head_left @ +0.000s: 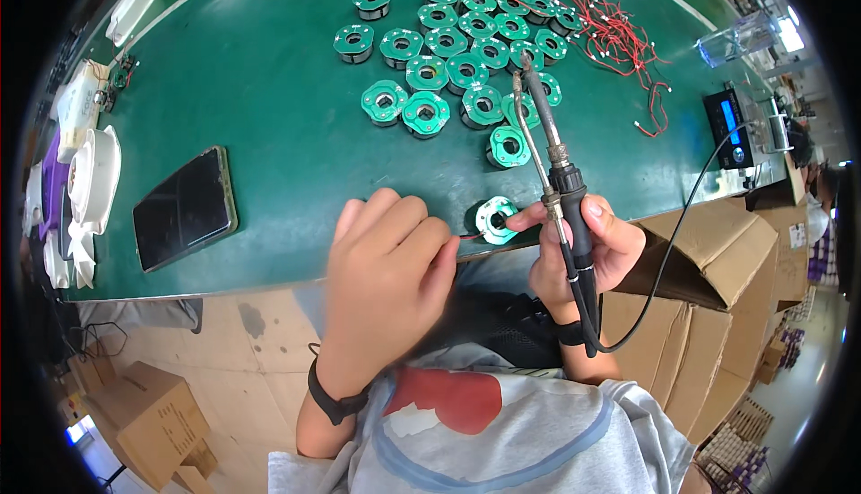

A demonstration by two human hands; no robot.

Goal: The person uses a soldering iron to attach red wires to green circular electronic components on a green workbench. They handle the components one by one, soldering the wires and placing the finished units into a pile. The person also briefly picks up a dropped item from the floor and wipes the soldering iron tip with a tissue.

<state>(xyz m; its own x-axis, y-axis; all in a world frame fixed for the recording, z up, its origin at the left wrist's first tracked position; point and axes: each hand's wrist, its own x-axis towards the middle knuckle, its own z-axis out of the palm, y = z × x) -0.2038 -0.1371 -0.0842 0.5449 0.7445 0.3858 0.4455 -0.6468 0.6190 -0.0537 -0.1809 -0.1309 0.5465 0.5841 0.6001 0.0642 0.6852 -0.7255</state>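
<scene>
My right hand (601, 252) grips a black-handled soldering iron (567, 180) with a thin metal tube fixed alongside, tip pointing away from me. Its outstretched index finger touches a round motor stator (496, 220) with a green-and-white circuit board on top, near the table's front edge. From that stator's left side a short red wire (471, 237) runs toward my left hand (386, 261). The left hand is closed, back upward, fingers curled under; what they hold, if anything, is hidden. Just beyond sits another green-topped stator (508, 147).
Several more stators (426, 72) cover the far middle of the green table (269, 72). A tangle of red wires (619, 32) lies beyond them. A phone (186, 209) rests at left, a white spool (94, 175) beside it. At right are a control box (728, 126) and open cartons (700, 252).
</scene>
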